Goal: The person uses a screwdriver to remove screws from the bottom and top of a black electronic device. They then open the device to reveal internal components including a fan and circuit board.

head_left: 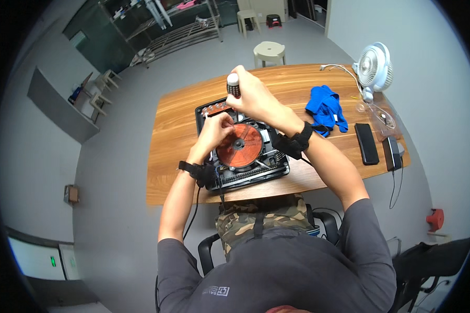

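An opened induction cooker, its black housing (283, 168) full of parts, lies on the table in front of me. Its round copper coil (249, 142) is exposed in the middle. My right hand (251, 94) is wrapped round a screwdriver (233, 85) with a dark, white-capped handle. The screwdriver stands roughly upright over the far part of the housing, and its tip is hidden. My left hand (217, 130) rests at the coil's far left edge with bent, pinched fingers; what they hold, if anything, I cannot make out. Beyond it lies a reddish-brown strip (214, 109) with several round pieces.
On the right of the wooden table (177, 135) are a crumpled blue cloth (326, 108), a black phone (367, 144), a dark box-shaped device (392, 154) with a cable, and a white fan (373, 68). A stool (269, 50) stands beyond the far edge.
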{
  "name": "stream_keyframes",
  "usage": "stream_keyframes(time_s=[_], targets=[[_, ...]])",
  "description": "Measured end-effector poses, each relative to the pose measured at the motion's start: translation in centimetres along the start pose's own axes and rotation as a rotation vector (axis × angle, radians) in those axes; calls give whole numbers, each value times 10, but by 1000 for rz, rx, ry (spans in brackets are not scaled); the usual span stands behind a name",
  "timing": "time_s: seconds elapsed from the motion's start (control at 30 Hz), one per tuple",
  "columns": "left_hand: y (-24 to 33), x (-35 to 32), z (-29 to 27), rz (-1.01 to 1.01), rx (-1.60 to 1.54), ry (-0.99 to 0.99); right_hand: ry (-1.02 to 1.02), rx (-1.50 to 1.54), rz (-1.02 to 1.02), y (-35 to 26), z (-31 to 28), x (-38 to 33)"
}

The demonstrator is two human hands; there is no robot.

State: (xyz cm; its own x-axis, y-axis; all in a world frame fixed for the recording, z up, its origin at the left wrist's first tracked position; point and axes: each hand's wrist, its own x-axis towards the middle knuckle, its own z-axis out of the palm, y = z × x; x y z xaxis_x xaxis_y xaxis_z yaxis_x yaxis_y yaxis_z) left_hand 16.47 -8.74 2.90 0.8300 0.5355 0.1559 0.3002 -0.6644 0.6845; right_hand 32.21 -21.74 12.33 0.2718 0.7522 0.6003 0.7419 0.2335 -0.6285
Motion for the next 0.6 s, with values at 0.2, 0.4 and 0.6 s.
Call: stream_keyframes(time_s=[0.2,0.4,0.6], targets=[[-46,-21,-53,-139,28,168,-24,50,2,-7,21,7],[-139,-54,-75,-243,269,136,-108,51,8,-12,39,5],[-173,-64,-70,-300,310,76,-122,28,9,-9,45,2]])
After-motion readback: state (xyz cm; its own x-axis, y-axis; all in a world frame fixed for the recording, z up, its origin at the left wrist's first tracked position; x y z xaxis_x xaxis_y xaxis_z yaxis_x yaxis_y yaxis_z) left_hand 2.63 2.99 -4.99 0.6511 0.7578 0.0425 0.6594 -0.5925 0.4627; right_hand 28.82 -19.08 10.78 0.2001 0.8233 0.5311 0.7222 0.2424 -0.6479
